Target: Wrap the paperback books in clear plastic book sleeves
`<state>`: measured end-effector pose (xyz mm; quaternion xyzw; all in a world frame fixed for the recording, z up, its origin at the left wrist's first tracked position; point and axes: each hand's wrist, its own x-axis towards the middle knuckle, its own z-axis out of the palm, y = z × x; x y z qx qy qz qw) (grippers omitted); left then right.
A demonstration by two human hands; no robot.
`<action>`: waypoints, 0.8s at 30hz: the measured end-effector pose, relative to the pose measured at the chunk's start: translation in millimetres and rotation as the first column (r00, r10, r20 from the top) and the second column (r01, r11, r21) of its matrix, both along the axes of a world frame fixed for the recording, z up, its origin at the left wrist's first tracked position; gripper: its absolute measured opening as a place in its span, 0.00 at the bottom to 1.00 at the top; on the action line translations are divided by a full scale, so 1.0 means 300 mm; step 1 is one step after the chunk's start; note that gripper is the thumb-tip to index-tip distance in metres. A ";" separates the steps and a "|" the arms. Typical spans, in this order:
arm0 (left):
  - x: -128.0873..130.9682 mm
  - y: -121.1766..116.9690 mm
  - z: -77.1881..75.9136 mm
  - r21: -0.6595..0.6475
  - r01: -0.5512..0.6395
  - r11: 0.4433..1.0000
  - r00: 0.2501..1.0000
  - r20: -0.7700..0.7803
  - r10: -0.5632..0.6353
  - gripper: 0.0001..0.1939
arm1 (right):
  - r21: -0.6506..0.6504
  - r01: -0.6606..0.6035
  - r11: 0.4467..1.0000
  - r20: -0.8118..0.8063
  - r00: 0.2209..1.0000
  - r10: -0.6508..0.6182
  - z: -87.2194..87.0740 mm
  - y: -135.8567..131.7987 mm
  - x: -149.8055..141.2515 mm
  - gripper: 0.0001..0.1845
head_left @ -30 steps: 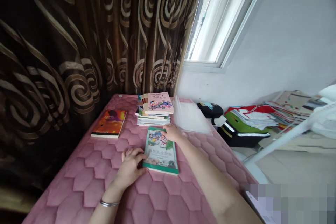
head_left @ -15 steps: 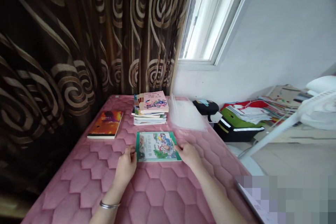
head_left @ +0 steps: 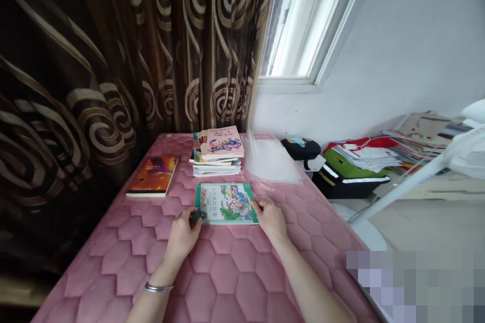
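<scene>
A green-bordered book [head_left: 227, 204] with an illustrated cover lies sideways on the pink quilted mattress [head_left: 223, 272]. My left hand [head_left: 185, 231], with a silver bangle at the wrist, has its fingers closed on the book's left edge near the lower corner. At the opposite edge, my right hand [head_left: 270, 216] grips the book between thumb and fingers. Just behind it stands a stack of books [head_left: 216, 167], topped by a pink picture-covered book [head_left: 224, 141]. An orange book [head_left: 152, 176] lies apart on the left.
Clear plastic sheets [head_left: 271, 160] lie right of the stack. A dark patterned curtain [head_left: 166, 50] hangs along the left and back, beside a window [head_left: 295, 25]. On the right are a black case [head_left: 301, 149], a green-and-black bag [head_left: 350, 174], piled papers [head_left: 373, 154] and a white fan [head_left: 413, 181].
My left fingers have moved from beside the book's left edge to a hold over its corner. My right hand stays at the right edge. The view has shifted slightly.
</scene>
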<state>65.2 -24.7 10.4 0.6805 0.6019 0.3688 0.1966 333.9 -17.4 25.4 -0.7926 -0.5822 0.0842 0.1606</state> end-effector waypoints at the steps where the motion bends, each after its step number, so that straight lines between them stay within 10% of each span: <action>1: 0.000 0.001 -0.001 0.003 0.004 1.000 1.000 -0.001 -0.004 0.13 | 0.000 -0.002 1.000 -0.002 1.000 0.002 0.001 0.001 0.000 0.19; 11: 0.079 -0.058 0.018 0.151 -0.043 0.988 0.955 -0.284 0.085 0.14 | 0.140 -0.065 0.988 0.050 0.997 0.059 -0.003 -0.034 0.002 0.15; 18: 0.186 -0.063 0.071 0.046 0.105 0.993 0.896 -0.438 -0.075 0.12 | 0.308 -0.424 0.851 0.026 0.898 0.438 -0.005 -0.112 -0.123 0.07; 24: 0.203 -0.048 0.054 0.049 0.069 0.996 0.912 -0.409 -0.043 0.12 | 0.284 -0.490 0.824 0.074 0.868 0.490 -0.024 -0.103 -0.178 0.04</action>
